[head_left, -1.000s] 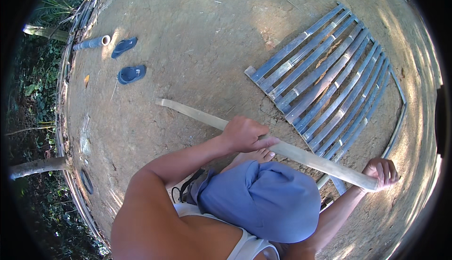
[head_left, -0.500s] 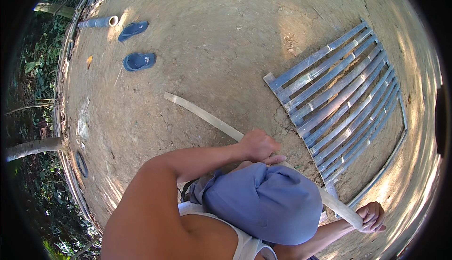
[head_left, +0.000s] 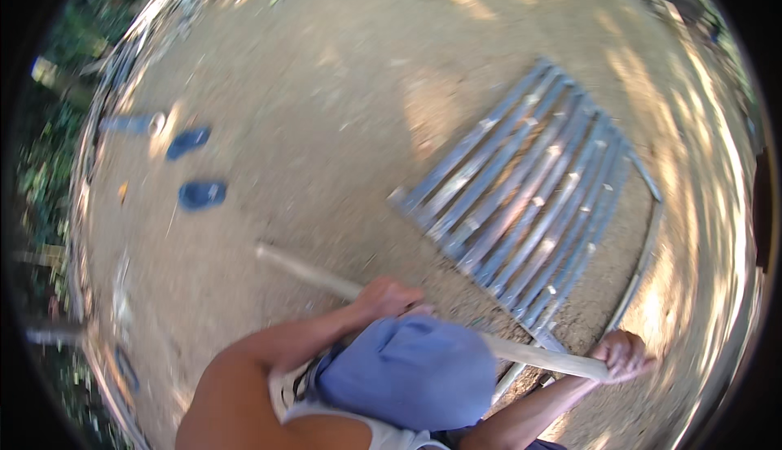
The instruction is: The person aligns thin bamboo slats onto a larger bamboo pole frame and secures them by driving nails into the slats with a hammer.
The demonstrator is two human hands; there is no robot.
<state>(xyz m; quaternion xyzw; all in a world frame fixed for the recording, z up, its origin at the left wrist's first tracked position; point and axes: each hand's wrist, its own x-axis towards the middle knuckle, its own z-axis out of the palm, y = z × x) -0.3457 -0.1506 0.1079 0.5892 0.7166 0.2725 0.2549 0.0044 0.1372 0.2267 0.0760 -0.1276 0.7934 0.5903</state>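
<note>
A long pale bamboo strip point(head_left: 305, 271) slants across in front of me, its far end reaching left over the dirt. My left hand point(head_left: 391, 295) is closed around its middle. At the strip's right end, my right hand point(head_left: 626, 356) grips it with curled fingers. Rounded blue cloth point(head_left: 411, 373) between my arms covers part of the strip and of my right forearm. Just beyond the strip, a panel of bamboo slats point(head_left: 517, 206) lies on the ground, the slats side by side across end pieces. The picture is smeared by motion.
Two dark blue sandals point(head_left: 201, 195) lie on the dirt at left, near a bamboo tube point(head_left: 134, 124). A thin curved pole point(head_left: 639, 275) runs along the panel's right side. Poles and green plants line the left edge, with a dark ring point(head_left: 126, 368) near them.
The view has swung, so the sandals and panel now appear lower and further left. The strip looks less steeply tilted. Both hands keep their hold on it.
</note>
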